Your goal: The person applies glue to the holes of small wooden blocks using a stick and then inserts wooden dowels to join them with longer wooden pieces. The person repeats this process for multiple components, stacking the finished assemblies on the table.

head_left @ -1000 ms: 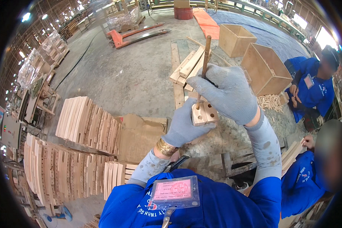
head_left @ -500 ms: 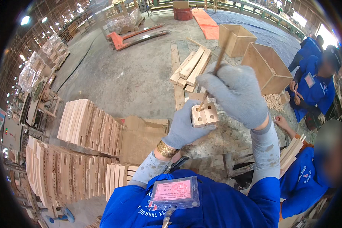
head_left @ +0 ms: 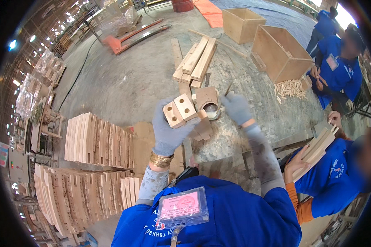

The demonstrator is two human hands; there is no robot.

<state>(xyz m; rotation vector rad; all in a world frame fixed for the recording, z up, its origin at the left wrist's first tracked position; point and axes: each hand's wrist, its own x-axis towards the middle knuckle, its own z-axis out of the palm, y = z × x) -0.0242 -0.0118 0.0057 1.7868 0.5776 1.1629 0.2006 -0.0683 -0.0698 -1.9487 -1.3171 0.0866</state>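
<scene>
Pulling away from the wooden blocks (head_left: 180,111), the right hand (head_left: 237,109) had just swung the brown stick (head_left: 228,87) over beside the round cup (head_left: 212,117) on the bench (head_left: 255,103), leaving four holes (head_left: 187,110) uncovered; I read that as a break in working the holes. Left hand (head_left: 167,129) gripped the blocks, hole faces up, just left of the cup. Right hand looked closed round the stick, but blur obscured the lower end. I couldn't make out the cup's contents.

White glare (head_left: 346,18) at upper right
</scene>
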